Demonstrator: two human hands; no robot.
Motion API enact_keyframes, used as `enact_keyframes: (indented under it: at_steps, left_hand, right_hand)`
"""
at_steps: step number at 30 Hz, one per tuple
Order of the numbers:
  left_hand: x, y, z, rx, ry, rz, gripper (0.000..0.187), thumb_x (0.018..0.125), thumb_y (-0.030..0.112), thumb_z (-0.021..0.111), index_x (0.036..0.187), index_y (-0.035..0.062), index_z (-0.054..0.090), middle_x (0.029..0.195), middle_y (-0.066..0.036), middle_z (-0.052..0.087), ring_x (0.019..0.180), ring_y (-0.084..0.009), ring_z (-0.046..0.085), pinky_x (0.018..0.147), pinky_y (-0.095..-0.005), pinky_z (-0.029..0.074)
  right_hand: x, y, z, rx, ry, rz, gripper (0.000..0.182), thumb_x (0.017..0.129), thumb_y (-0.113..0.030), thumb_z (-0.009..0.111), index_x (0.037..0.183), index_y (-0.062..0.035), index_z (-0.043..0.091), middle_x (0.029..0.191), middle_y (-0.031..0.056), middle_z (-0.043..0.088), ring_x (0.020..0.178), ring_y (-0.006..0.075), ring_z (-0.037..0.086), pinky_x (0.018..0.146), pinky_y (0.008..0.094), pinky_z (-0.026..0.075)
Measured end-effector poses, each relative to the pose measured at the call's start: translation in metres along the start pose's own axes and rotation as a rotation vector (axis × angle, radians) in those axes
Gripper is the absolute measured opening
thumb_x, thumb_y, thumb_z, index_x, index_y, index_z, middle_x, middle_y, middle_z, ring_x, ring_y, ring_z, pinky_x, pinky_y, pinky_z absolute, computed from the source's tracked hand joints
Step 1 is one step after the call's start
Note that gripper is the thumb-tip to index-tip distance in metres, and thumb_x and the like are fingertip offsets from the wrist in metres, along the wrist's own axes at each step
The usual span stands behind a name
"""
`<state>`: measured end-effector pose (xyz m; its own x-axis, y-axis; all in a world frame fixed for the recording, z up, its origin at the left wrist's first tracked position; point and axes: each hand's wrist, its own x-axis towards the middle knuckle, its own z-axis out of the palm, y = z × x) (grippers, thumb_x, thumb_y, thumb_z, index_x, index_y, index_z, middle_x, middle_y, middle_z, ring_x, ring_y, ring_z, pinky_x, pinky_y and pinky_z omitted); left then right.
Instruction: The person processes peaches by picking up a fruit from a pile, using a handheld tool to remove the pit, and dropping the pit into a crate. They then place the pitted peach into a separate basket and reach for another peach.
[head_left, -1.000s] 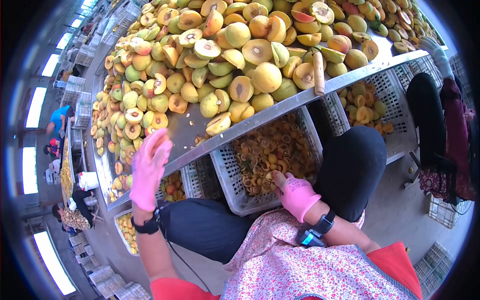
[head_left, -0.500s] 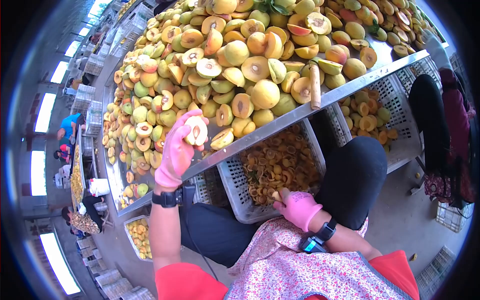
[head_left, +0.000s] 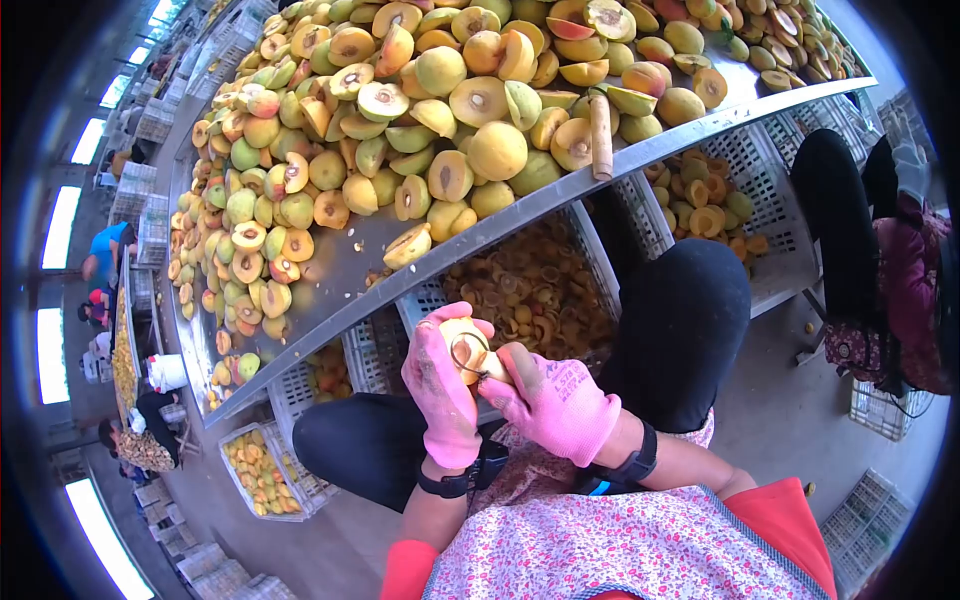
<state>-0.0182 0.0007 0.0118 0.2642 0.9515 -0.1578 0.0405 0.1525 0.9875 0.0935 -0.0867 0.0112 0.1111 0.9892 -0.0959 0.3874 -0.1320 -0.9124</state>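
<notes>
The left hand clamps a fruit half; the right hand, together with it by a crate, grips a wire-looped tool on the cut face

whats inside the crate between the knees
Cut yellow-brown fruit pieces show in the crate. The tabletop hides its far end, the left hand and right hand part of its near side; deeper layers are covered.

A table is carrying heaped fruit, many halved, from 10 to 2 o'clock; a wooden handle is resting at its rim, 1 o'clock.
</notes>
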Motion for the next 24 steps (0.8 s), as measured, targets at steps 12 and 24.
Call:
enact_keyframes:
  at_steps: [12, 24]
  left_hand:
    - [-0.005, -0.002, 0.012, -0.019, 0.108, 0.006, 0.063, 0.106, 0.056, 0.037, 0.113, -0.0002, 0.062, 0.088, -0.011, 0.068, 0.078, -0.0155, 0.065, 0.072, -0.0258, 0.052]
    - [-0.007, -0.012, 0.013, 0.033, 0.143, 0.038, 0.063, 0.104, 0.057, 0.041, 0.111, -0.0011, 0.063, 0.089, -0.012, 0.068, 0.079, -0.0161, 0.064, 0.074, -0.0271, 0.052]
  right_hand:
    - [-0.001, 0.003, 0.002, 0.003, 0.059, -0.016, 0.033, 0.103, -0.036, 0.052, 0.104, -0.0030, 0.046, 0.076, 0.0218, 0.064, 0.071, 0.0410, 0.066, 0.059, 0.0493, 0.050]
    - [-0.004, 0.010, 0.007, 0.023, -0.037, 0.072, 0.035, 0.103, -0.037, 0.051, 0.106, -0.0031, 0.045, 0.073, 0.0233, 0.065, 0.070, 0.0414, 0.067, 0.060, 0.0504, 0.051]
